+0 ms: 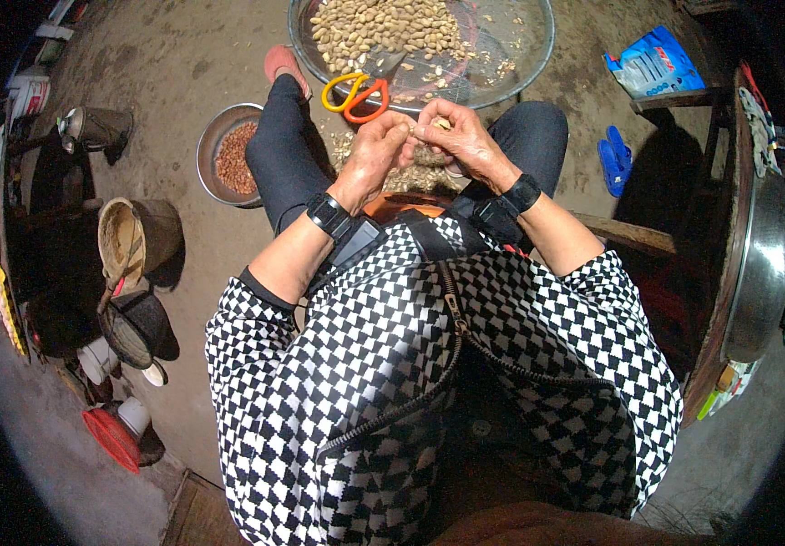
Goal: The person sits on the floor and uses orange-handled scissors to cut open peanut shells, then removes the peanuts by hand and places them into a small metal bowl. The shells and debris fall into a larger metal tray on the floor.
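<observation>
My left hand (380,151) and my right hand (464,140) meet fingertip to fingertip between my knees. Both pinch a small thing, seemingly a peanut, mostly hidden by the fingers; a pale piece of shell shows in my right hand. Just beyond them stands a round mesh sieve tray (546,51) with a heap of unshelled peanuts (385,27). Scissors with one yellow and one orange handle (367,102) lie over its near rim. To the left, a metal bowl (205,147) holds reddish shelled kernels (235,160). Broken shells (419,179) lie on the floor below my hands.
On the left stand a bucket (153,235), a dark strainer (126,334), a red basket (111,437) and a metal kettle (88,128). On the right are blue slippers (615,162), a blue bag (662,65) on a wooden bench, and a large metal basin (761,273).
</observation>
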### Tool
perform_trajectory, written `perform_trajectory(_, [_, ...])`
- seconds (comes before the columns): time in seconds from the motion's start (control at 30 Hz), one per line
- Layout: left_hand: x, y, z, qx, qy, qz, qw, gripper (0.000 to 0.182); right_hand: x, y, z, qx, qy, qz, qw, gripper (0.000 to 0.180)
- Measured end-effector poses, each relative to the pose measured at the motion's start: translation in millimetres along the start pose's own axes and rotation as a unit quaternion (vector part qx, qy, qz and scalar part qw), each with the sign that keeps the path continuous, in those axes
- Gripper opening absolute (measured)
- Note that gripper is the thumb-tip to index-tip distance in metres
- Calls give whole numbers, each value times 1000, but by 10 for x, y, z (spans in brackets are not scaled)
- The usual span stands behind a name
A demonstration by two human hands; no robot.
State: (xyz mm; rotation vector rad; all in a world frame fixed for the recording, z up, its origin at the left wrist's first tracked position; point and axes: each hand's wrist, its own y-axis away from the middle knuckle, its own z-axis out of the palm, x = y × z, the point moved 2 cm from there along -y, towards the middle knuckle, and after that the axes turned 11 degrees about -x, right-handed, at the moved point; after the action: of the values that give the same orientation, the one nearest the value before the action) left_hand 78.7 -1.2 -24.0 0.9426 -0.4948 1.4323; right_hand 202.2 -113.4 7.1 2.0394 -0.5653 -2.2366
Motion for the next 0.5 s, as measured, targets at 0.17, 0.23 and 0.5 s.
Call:
perform_trajectory(0.17, [-39,-6,-42,-26,27,-22,999,22,-66,10,-37,46,238,-30,970,21])
perform_trajectory(0.23, [-41,-5,-51,-36,32,-36,998,22,-61,0,-48,35,237,-29,970,21])
perform_trajectory(0.5, [-28,-26,-51,-46,-53,-26,997,23,136,-26,-174,39,64,25,997,20])
